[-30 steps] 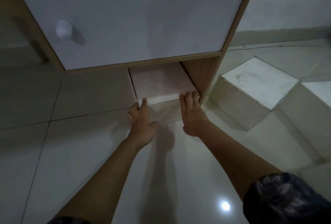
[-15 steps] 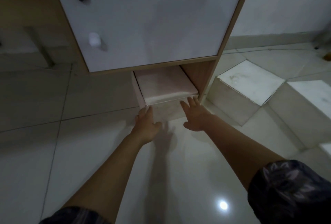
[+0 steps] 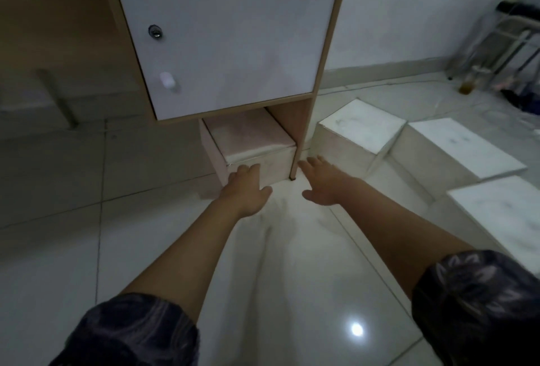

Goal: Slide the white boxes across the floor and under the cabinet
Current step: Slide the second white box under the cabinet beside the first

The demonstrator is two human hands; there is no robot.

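A white box (image 3: 251, 143) lies partly under the cabinet (image 3: 228, 32), its front end sticking out onto the floor. My left hand (image 3: 245, 191) is open, fingertips touching the box's front face. Open too, my right hand (image 3: 324, 180) hovers just right of the cabinet's wooden side post, off the box. Three more white boxes sit on the floor to the right: one (image 3: 359, 134) beside the post, another (image 3: 458, 152) behind it, a third (image 3: 502, 213) nearer me.
The floor is glossy pale tile (image 3: 292, 278) with a light glare. A wall with a skirting board runs behind the boxes. A metal rack (image 3: 502, 44) and a small bottle (image 3: 467, 85) stand at the far right. The cabinet door has a knob (image 3: 167, 80) and a lock.
My right hand has left the box's front and moved right, past the cabinet post. The view has pulled back and turned right, so more boxes show. My left hand stays at the box.
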